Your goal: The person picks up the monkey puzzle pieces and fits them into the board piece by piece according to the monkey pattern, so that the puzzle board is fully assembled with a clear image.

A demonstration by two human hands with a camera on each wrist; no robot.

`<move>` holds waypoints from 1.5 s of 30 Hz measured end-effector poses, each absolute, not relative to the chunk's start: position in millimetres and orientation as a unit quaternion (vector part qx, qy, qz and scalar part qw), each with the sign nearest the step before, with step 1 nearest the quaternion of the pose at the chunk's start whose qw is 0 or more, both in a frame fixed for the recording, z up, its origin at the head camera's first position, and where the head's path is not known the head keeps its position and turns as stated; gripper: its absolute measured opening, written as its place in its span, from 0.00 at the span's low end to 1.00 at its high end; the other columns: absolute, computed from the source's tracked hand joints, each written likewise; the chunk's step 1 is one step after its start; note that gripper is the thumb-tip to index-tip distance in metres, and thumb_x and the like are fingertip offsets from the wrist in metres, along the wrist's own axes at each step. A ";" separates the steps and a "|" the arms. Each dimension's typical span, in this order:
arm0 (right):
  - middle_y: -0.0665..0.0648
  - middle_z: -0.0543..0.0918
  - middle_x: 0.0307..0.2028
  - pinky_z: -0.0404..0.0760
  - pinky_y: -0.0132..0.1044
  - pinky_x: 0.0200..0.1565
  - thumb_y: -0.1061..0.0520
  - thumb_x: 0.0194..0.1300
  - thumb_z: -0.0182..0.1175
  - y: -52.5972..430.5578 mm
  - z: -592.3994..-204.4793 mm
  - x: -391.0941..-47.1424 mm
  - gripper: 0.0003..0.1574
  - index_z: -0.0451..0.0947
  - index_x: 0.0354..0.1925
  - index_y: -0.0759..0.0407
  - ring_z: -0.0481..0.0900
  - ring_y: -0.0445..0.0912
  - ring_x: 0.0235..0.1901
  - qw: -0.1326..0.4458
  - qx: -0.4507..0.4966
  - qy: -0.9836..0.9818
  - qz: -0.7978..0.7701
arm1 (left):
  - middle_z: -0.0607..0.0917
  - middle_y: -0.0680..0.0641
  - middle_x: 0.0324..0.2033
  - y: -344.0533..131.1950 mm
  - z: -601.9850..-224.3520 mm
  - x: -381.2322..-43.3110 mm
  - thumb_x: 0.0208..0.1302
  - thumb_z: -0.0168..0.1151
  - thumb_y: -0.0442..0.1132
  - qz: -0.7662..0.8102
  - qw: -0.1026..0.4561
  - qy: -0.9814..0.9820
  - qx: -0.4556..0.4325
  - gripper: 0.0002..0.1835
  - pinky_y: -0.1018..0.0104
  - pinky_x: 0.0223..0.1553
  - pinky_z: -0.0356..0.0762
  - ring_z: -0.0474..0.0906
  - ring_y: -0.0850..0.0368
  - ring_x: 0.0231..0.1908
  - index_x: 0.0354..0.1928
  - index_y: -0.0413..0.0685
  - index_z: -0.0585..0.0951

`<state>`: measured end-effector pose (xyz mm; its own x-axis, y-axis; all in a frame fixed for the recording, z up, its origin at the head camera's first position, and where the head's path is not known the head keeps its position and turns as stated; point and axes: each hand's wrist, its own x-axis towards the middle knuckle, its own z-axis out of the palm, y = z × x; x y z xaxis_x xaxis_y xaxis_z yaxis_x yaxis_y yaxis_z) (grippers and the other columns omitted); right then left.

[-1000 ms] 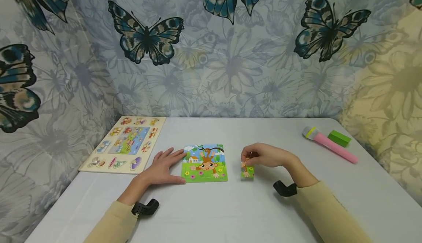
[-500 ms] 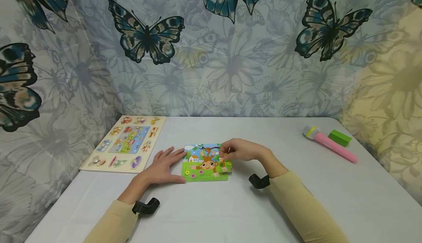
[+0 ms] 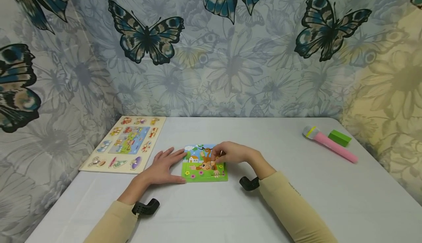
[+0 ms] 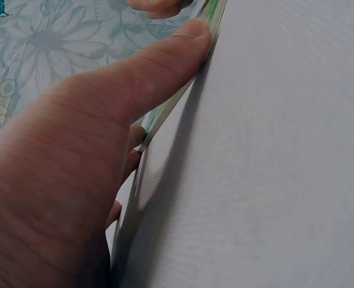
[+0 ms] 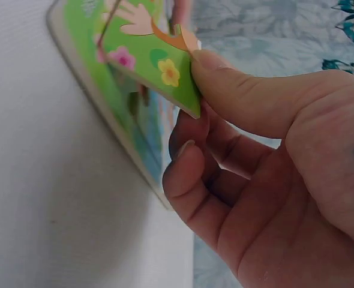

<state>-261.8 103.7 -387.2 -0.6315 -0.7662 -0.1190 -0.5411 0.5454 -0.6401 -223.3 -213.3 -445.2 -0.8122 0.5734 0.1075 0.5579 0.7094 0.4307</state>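
A square jigsaw board (image 3: 197,178) with a monkey picture lies on the white table. My left hand (image 3: 165,168) is spread along its left side, the forefinger at the upper edge and the thumb at the lower corner. In the left wrist view the thumb (image 4: 159,69) touches the board's rim. Over the board's right part, my right hand (image 3: 234,153) pinches a green jigsaw piece (image 5: 144,63) with flowers and a monkey's paw. The right wrist view shows this piece tilted above the board, one corner close to it, with a bare recess below.
A larger cream picture board (image 3: 89,165) with vehicles and toys lies at the left back. A pink toy microphone (image 3: 334,147) and a green block (image 3: 339,138) lie at the right back. Butterfly-printed cloth (image 3: 230,71) rises behind the table.
My right hand has carried the jigsaw piece leftward from the table beside the board to over its right part. The left hand has stayed in place.
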 end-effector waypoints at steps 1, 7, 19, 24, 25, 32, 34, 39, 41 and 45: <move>0.45 0.80 0.35 0.73 0.36 0.38 0.62 0.71 0.62 103.1 -387.6 -261.1 0.05 0.82 0.39 0.52 0.73 0.42 0.34 0.196 -0.382 0.858 -0.283 | 0.63 0.45 0.75 -213.1 -445.0 -223.0 0.53 0.72 0.65 0.227 0.018 0.924 0.306 0.52 0.29 0.67 0.38 0.46 0.33 0.75 0.76 0.48 0.66; 0.45 0.80 0.35 0.73 0.35 0.38 0.61 0.69 0.66 99.7 -390.2 -257.0 0.01 0.83 0.39 0.55 0.73 0.41 0.33 0.193 -0.374 0.867 -0.269 | 0.63 0.45 0.75 -212.7 -443.5 -222.2 0.53 0.72 0.65 0.227 0.019 0.926 0.301 0.52 0.29 0.67 0.38 0.47 0.33 0.75 0.76 0.48 0.66; 0.45 0.81 0.38 0.75 0.35 0.39 0.59 0.65 0.71 99.0 -396.7 -253.8 0.04 0.84 0.37 0.52 0.74 0.41 0.34 0.184 -0.373 0.869 -0.267 | 0.63 0.45 0.75 -211.8 -444.0 -223.0 0.53 0.72 0.65 0.227 0.016 0.925 0.304 0.52 0.29 0.67 0.38 0.47 0.33 0.75 0.76 0.48 0.67; 0.46 0.79 0.39 0.75 0.36 0.40 0.59 0.63 0.72 98.5 -396.6 -252.3 0.06 0.83 0.38 0.52 0.73 0.42 0.36 0.174 -0.384 0.870 -0.255 | 0.63 0.45 0.75 -211.7 -443.9 -223.9 0.53 0.72 0.65 0.225 0.016 0.926 0.303 0.52 0.29 0.67 0.38 0.47 0.33 0.75 0.76 0.49 0.67; 0.46 0.79 0.38 0.74 0.36 0.40 0.59 0.63 0.72 98.2 -395.9 -251.6 0.06 0.83 0.37 0.53 0.73 0.41 0.36 0.176 -0.384 0.870 -0.256 | 0.63 0.45 0.75 -211.7 -443.8 -224.0 0.53 0.72 0.65 0.224 0.015 0.926 0.304 0.52 0.29 0.67 0.38 0.47 0.33 0.75 0.76 0.49 0.67; 0.45 0.80 0.33 0.75 0.34 0.38 0.63 0.62 0.72 94.6 -393.4 -248.3 0.07 0.83 0.36 0.55 0.74 0.40 0.31 0.194 -0.382 0.864 -0.264 | 0.63 0.45 0.75 -212.4 -441.4 -223.5 0.53 0.73 0.65 0.227 0.015 0.925 0.304 0.52 0.29 0.67 0.37 0.47 0.33 0.75 0.76 0.48 0.66; 0.45 0.80 0.32 0.75 0.34 0.37 0.63 0.61 0.72 94.8 -393.7 -248.1 0.08 0.83 0.36 0.54 0.73 0.40 0.31 0.192 -0.383 0.865 -0.261 | 0.63 0.45 0.75 -212.5 -441.1 -223.3 0.53 0.73 0.65 0.226 0.016 0.925 0.304 0.53 0.29 0.67 0.38 0.47 0.33 0.75 0.76 0.48 0.66; 0.46 0.80 0.32 0.74 0.33 0.36 0.62 0.60 0.73 96.0 -395.2 -247.5 0.08 0.83 0.36 0.54 0.73 0.40 0.30 0.189 -0.384 0.864 -0.263 | 0.63 0.45 0.75 -212.0 -441.8 -222.7 0.53 0.73 0.65 0.226 0.017 0.925 0.305 0.52 0.29 0.67 0.38 0.47 0.33 0.75 0.76 0.48 0.66; 0.47 0.80 0.32 0.75 0.33 0.36 0.62 0.60 0.73 96.5 -395.4 -247.0 0.08 0.83 0.36 0.54 0.73 0.40 0.30 0.190 -0.385 0.863 -0.267 | 0.64 0.45 0.75 -211.8 -442.5 -222.5 0.53 0.73 0.65 0.227 0.017 0.924 0.306 0.52 0.29 0.67 0.38 0.47 0.33 0.75 0.76 0.48 0.67; 0.47 0.81 0.33 0.75 0.34 0.36 0.62 0.60 0.73 97.7 -395.8 -246.4 0.08 0.83 0.36 0.55 0.74 0.40 0.30 0.190 -0.390 0.858 -0.273 | 0.64 0.45 0.75 -211.4 -444.4 -222.3 0.52 0.73 0.64 0.232 0.014 0.923 0.306 0.52 0.29 0.67 0.38 0.47 0.33 0.75 0.76 0.48 0.67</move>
<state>-246.4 97.7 -395.8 -0.6234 -0.7738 -0.1121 -0.5663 0.5458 -0.6176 -222.3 -211.4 -444.4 -0.8121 0.5720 0.1154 0.5588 0.7053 0.4362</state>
